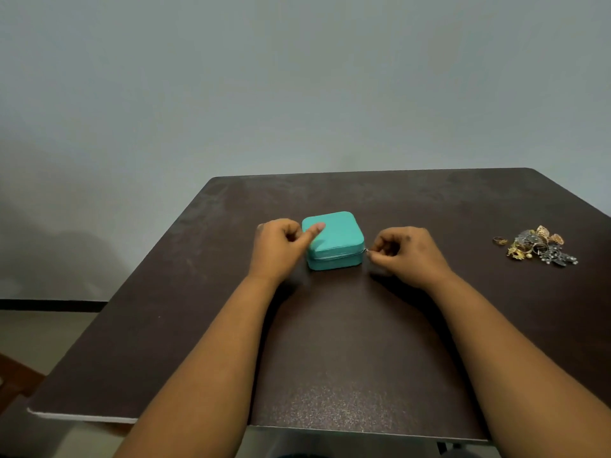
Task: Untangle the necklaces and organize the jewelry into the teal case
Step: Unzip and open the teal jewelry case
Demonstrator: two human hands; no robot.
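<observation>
Here the teal jewelry case (334, 239) sits shut near the middle of a dark brown table (347, 342), its lid down and a pale zipper line running round its front and right side; both bare forearms reach in from the near edge toward it. The left hand (281, 247) rests against the case's left side with the fingers curled under and the thumb (312, 232) stretched out flat across the lid's left corner, so it braces the case rather than wrapping around it; the curled fingers appear to hold nothing. The right hand (401, 254) sits just beside the case's right front corner, its fingers curled in and the fingertips pinching a small metal zipper pull (366, 250) at that corner; the pull is tiny and only its glint shows.

Well apart to the right, close to the table's right edge, lies a tangled heap of jewelry (539, 247): gold and dark silver pieces mixed together, with filigree shapes and small pale beads; single necklaces cannot be told apart in it. A gold ring (500, 240) lies just left of the heap, separate from it. Behind the table rises a plain grey wall (297, 77); a strip of floor (39, 335) shows at the lower left.
</observation>
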